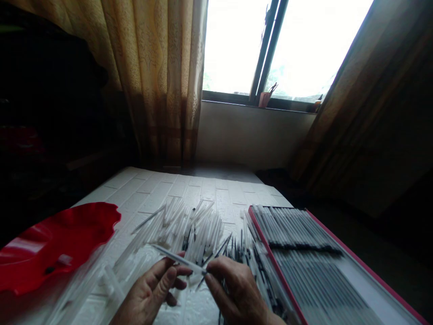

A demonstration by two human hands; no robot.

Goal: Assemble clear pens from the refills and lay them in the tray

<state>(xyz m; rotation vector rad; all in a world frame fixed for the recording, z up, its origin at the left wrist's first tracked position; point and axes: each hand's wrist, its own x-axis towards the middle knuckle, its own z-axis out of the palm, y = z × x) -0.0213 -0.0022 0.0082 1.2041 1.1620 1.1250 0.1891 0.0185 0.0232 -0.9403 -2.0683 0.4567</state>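
A slim, pale plastic tube [179, 259] slants between my two hands above the table. My left hand [152, 284] pinches it near the middle with thumb and fingers. At the tube's near right end, my right hand [237, 286] closes thumb and forefinger on the tip, where something dark shows; whether that is a separate piece is hidden. Beyond my hands lies a loose heap of clear tubes [203, 225]. Thin dark pointed sticks [238, 248] are piled beside my right hand.
On the right, a red-rimmed box [277, 271] holds neat rows of dark-filled tubes [294, 225]. At left sits a red wavy-edged bowl [77, 234] with a small dark thing inside. The table [216, 192] has a white brick pattern. Curtains [162, 81] flank a bright window.
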